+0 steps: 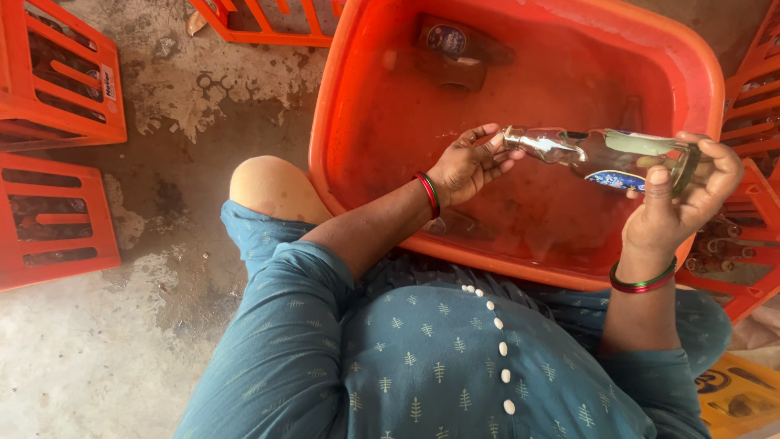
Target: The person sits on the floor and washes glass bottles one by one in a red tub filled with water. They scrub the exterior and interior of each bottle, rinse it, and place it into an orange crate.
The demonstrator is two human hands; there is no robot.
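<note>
A clear glass bottle (605,153) with a blue and white label lies sideways in the air above an orange plastic tub (520,264). My left hand (467,165) pinches its neck end with the fingertips. My right hand (682,199) wraps around its base. Both wrists wear red and green bangles. The tub holds murky water, and another labelled bottle (455,50) lies sunk at its far side.
Orange bottle crates stand at the left (57,77), (53,219), along the top (264,20) and at the right (751,187), the right one with bottle tops in it. A yellow crate (739,398) sits at the bottom right. The concrete floor is wet and stained.
</note>
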